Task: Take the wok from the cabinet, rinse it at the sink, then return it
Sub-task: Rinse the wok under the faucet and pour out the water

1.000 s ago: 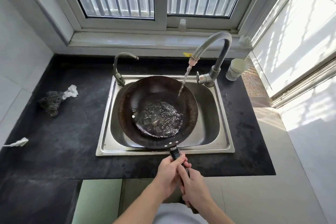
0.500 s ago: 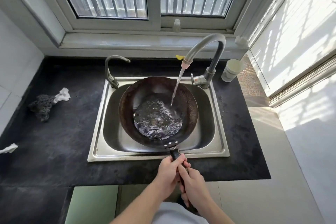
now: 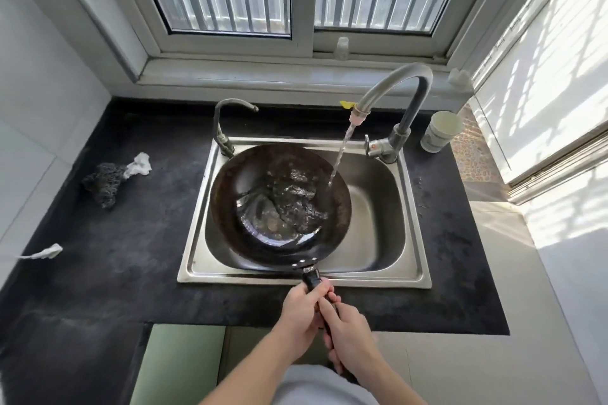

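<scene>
A dark round wok point(image 3: 250, 174) sits in the steel sink point(image 3: 411, 233), shifted toward the basin's left side. Water pools in its bottom, sloshed to the right. A stream from the tall curved tap point(image 3: 398, 85) lands on the wok's right inner wall. The wok's black handle point(image 3: 312, 278) points toward me over the sink's front rim. My left hand point(image 3: 302, 316) grips the handle nearer the wok. My right hand point(image 3: 348, 335) grips it just behind, and the handle's end is hidden under both hands.
A second, smaller tap point(image 3: 223, 122) stands at the sink's back left. A dark scrubber point(image 3: 102, 182) and a white rag point(image 3: 139, 164) lie on the black counter point(image 3: 115, 273) at left. A white cup point(image 3: 439, 131) stands right of the tap. Green cabinet doors point(image 3: 177, 368) show below.
The wok has slid left in the sink and tilted, so the pooled water sloshed rightward. The stream now hits the right inner wall instead of the middle. Both hands stay on the handle.
</scene>
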A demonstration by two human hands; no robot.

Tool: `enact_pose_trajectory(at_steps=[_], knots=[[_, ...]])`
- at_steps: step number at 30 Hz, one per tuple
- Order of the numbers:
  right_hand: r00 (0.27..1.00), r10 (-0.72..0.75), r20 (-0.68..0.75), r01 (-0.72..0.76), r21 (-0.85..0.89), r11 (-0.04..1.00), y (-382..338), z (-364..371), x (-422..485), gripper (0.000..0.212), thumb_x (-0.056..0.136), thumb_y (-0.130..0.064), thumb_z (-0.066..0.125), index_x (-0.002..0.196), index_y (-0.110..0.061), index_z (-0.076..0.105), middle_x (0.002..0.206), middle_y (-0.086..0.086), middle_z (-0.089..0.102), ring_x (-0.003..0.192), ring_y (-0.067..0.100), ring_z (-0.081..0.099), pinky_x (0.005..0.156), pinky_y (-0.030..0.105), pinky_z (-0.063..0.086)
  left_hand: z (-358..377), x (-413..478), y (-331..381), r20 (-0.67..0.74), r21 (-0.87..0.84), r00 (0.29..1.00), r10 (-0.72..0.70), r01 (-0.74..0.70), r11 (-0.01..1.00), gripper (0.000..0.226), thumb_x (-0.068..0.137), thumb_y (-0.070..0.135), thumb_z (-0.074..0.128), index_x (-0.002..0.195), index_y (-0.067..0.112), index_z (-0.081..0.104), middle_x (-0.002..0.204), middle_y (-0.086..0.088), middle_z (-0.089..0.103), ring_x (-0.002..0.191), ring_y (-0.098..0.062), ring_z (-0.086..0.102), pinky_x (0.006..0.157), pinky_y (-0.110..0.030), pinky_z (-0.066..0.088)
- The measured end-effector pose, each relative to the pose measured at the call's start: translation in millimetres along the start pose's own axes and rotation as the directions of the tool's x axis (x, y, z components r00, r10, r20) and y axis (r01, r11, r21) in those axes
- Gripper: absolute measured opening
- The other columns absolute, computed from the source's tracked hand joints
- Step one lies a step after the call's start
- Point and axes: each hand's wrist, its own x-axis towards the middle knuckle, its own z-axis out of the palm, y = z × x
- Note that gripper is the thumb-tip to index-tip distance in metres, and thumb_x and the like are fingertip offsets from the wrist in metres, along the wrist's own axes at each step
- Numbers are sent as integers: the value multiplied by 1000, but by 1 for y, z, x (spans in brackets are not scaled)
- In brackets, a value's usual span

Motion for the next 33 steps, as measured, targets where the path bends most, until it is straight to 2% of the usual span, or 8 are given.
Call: enact_pose_trajectory(at_steps=[6, 9, 12, 14, 20, 24, 29, 33], knots=[[997, 19, -73, -22, -45, 999, 18, -1, -9, 46, 101, -35, 50, 63, -11, 55, 47, 0, 55, 34, 13, 49, 37, 27, 41, 3, 3, -17, 60, -17, 996, -61, 62, 998, 10, 96, 7, 57, 92, -1, 58, 70, -10, 58, 74, -23, 61, 82, -35, 54], [995, 14, -103, -27, -126, 992, 18, -16, -4, 43, 100, -37, 49, 64, -15, 56, 48, -1, 58, 38, 9, 51, 45, 28, 44, 15, 13, -19, 96, -10, 990, -101, 102, 995, 12, 96, 10, 58, 87, 2, 59, 69, -9, 58, 77, -23, 61, 80, -35, 51], [993, 1, -118, -13, -100, 995, 16, -33, 6, 40, 100, -37, 50, 67, -15, 55, 51, 0, 58, 36, 11, 50, 40, 27, 41, 34, 22, -17, 116, -31, 989, -89, 94, 995, 12, 96, 13, 58, 86, 6, 59, 67, -7, 58, 75, -22, 61, 78, -35, 42], [993, -15, -115, 1, -122, 993, 13, -39, 10, 38, 99, -39, 51, 69, -16, 56, 53, 0, 59, 37, 11, 51, 41, 28, 42, 41, 24, -14, 125, -69, 989, -79, 88, 994, 9, 96, 10, 56, 89, 5, 59, 67, -7, 57, 73, -21, 59, 77, -34, 41], [999, -19, -46, 14, -98, 995, 7, -40, 19, 38, 99, -41, 51, 80, -9, 60, 57, 3, 60, 38, 12, 51, 38, 27, 41, 41, 19, -5, 78, -82, 997, -30, 37, 996, 10, 96, 11, 57, 88, 5, 59, 69, -7, 58, 72, -21, 56, 77, -36, 40], [1000, -17, -16, 15, -96, 995, 15, -32, 13, 37, 98, -41, 52, 74, -14, 59, 54, 0, 58, 39, 13, 50, 41, 28, 42, 29, 11, -12, 38, -24, 999, -21, 22, 999, 14, 97, 13, 57, 88, 4, 62, 69, -7, 60, 80, -25, 57, 81, -39, 39], [1000, 29, -7, -29, -95, 995, 29, -26, 4, 38, 100, -40, 50, 73, -14, 57, 55, 1, 58, 41, 16, 51, 43, 29, 43, 25, 2, -23, 9, -30, 999, -45, 46, 998, 12, 97, 9, 56, 90, 0, 59, 69, -10, 57, 81, -26, 57, 79, -36, 51], [999, 36, -26, -38, -96, 995, 31, -30, 3, 38, 100, -40, 50, 72, -14, 55, 56, 3, 57, 41, 16, 50, 41, 28, 42, 30, 5, -27, 5, -7, 999, -52, 52, 999, 12, 96, 10, 58, 89, 1, 61, 69, -9, 59, 80, -25, 60, 81, -37, 51]])
